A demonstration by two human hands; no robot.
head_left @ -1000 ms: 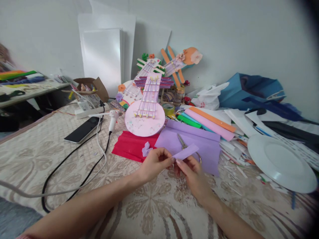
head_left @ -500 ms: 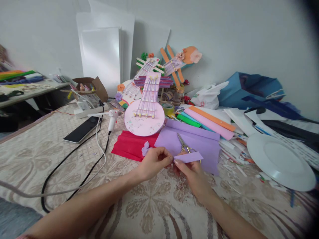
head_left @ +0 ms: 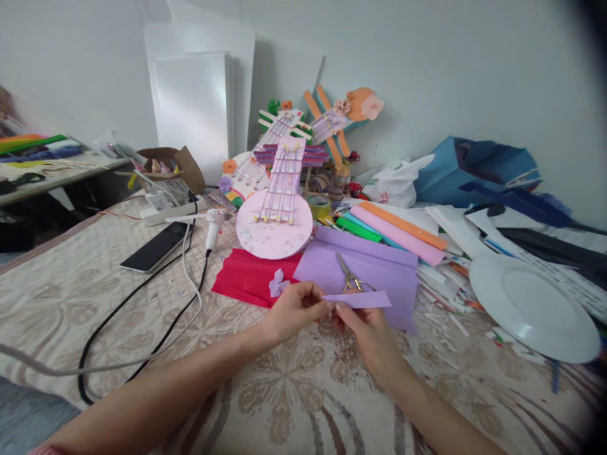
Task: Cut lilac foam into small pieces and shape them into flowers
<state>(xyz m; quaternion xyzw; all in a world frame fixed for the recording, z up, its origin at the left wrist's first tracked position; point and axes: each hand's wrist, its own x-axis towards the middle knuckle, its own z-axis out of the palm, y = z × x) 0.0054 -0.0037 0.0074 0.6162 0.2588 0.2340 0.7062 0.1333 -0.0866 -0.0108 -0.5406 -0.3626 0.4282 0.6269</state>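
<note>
Between my two hands is a narrow strip of purple crepe paper (head_left: 367, 299), its free end sticking out to the right. My left hand (head_left: 296, 309) pinches the strip's left end between thumb and fingers. Close beside it, my right hand (head_left: 367, 325) grips the strip with its thumb on the near side. Behind the hands lies a purple paper sheet (head_left: 393, 265) with gold-handled scissors (head_left: 349, 273) on it. A small crumpled purple paper piece (head_left: 277, 283) rests on the red crepe paper (head_left: 239, 275), just past my left hand.
A pink paper guitar (head_left: 275, 234) stands behind the papers. To the left are a white glue gun (head_left: 215, 229), a phone (head_left: 154, 248) and looping cables. Rolled coloured papers (head_left: 403, 234), scraps and a white plate (head_left: 531, 303) crowd the right.
The left part of the strip now shows above my left fingertips, and its free end sits slightly farther right. My fingertips have come closer together.
</note>
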